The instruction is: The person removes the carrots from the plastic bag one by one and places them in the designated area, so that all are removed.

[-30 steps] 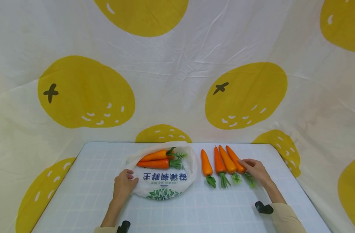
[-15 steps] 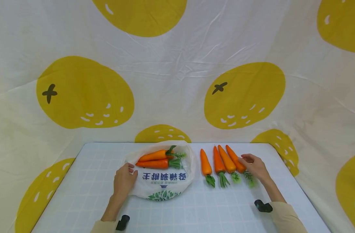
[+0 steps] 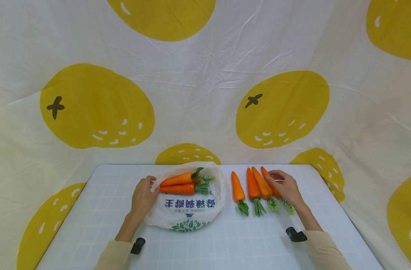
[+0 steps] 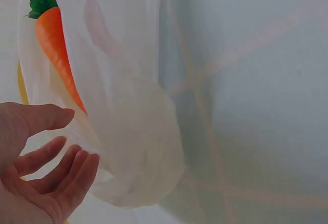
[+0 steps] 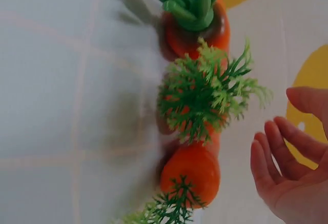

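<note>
A white plastic bag [image 3: 192, 215] printed with dark characters and green leaves lies on the table, mouth spread. Two orange carrots show in it, an upper one [image 3: 173, 180] and a lower one [image 3: 178, 189]. My left hand [image 3: 144, 198] is at the bag's left edge; in the left wrist view its thumb and bent fingers stand apart with nothing between them. Several carrots lie in a row to the right of the bag. My right hand [image 3: 288, 188] is over the rightmost carrot [image 3: 264, 172], partly hiding it. Loosely bent fingers [image 5: 274, 142] show a gap to the thumb.
The row's leftmost carrot [image 3: 238, 191] lies a little apart, close to the bag. Beside it are a redder carrot [image 3: 252, 185] and a lighter orange one [image 3: 261, 183], tips toward the back. A fruit-patterned cloth [image 3: 198, 112] hangs behind the table.
My left hand has slid away from me along the bag's left edge and off its printed front. My right hand has moved back and left along the rightmost carrot, toward its tip.
</note>
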Demonstrator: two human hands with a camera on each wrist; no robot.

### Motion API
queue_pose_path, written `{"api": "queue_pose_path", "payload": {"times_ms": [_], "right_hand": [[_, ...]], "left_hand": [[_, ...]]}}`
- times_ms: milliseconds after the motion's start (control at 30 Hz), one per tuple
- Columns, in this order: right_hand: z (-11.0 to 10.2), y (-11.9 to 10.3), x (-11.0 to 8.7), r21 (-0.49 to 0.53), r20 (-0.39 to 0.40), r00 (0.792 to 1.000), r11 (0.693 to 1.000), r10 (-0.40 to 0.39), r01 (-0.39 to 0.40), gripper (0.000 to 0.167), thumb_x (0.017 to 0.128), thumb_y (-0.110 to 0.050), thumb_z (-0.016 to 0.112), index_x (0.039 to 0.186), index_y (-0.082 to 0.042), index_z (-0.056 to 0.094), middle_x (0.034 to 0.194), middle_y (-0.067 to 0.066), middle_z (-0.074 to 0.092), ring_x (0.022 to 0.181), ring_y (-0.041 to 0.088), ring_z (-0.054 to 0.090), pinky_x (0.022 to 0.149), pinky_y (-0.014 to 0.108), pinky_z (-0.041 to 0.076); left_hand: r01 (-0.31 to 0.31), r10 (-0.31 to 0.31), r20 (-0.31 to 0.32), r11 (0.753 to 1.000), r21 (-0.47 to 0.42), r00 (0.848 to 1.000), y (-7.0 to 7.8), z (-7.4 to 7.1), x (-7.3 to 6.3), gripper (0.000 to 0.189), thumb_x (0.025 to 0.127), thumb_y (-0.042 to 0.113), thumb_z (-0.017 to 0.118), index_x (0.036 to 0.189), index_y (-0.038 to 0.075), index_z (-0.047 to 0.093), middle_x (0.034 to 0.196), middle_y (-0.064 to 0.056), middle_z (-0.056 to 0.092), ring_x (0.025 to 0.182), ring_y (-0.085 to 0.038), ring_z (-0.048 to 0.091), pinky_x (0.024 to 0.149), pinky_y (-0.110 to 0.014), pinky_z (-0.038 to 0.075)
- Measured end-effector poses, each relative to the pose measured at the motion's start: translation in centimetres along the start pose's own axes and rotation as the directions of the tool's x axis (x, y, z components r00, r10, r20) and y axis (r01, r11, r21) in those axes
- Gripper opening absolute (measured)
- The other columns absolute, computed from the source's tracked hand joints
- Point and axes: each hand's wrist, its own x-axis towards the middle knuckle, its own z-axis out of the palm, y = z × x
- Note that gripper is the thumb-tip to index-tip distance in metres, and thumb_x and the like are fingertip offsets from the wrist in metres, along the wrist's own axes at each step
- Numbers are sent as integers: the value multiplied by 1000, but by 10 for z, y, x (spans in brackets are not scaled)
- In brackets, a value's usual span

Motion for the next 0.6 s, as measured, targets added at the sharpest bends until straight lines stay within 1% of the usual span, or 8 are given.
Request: {"api": "queue_pose_path", "payload": {"times_ms": [67, 233, 300, 433, 533, 600], "right_hand": [[3, -6, 1, 14, -4, 1000, 1000, -15, 15, 44, 101, -27, 67, 132, 3, 63, 121, 21, 68, 112, 35, 64, 99, 48, 53], [11, -21, 3, 37, -30, 994, 994, -104, 105, 35, 99, -17, 70, 127, 4, 66, 117, 19, 71, 108, 34, 66, 96, 40, 55], [15, -28, 3, 52, -25, 992, 991, -121, 122, 35, 99, -18, 70, 126, 3, 67, 116, 18, 71, 108, 33, 67, 96, 40, 55], [22, -45, 2, 78, 1, 993, 990, -121, 120, 38, 100, -25, 69, 127, 1, 67, 117, 15, 71, 108, 31, 66, 98, 45, 54], [28, -56, 2, 98, 9, 991, 986, -133, 131, 37, 99, -24, 70, 127, 0, 67, 117, 15, 71, 107, 30, 66, 97, 44, 54], [31, -62, 3, 112, 12, 990, 984, -142, 140, 35, 99, -23, 70, 125, 0, 68, 115, 14, 71, 106, 29, 66, 96, 41, 55]], "left_hand": [[-7, 6, 15, 1000, 9, 1000, -2, 1, 3, 29, 92, 3, 69, 118, -7, 61, 107, -25, 63, 98, -39, 59, 87, -54, 51], [-15, 12, 66, 999, 48, 998, -6, 5, 10, 31, 94, 2, 68, 122, -7, 61, 110, -27, 62, 102, -40, 60, 91, -54, 51], [-18, 13, 75, 998, 57, 997, -8, 6, 12, 31, 94, 1, 68, 122, -7, 61, 109, -26, 63, 100, -39, 60, 90, -53, 52], [-34, 30, 67, 998, 61, 997, -14, 8, 16, 27, 94, 0, 68, 119, -7, 64, 104, -25, 63, 95, -38, 61, 86, -53, 53], [-55, 53, 55, 997, 47, 997, -18, 8, 18, 23, 93, -1, 68, 115, -7, 66, 100, -25, 63, 92, -39, 61, 83, -53, 53], [-66, 64, 50, 997, 35, 997, -21, 7, 19, 22, 92, -1, 69, 113, -7, 67, 97, -25, 63, 91, -39, 61, 82, -53, 53]]}}
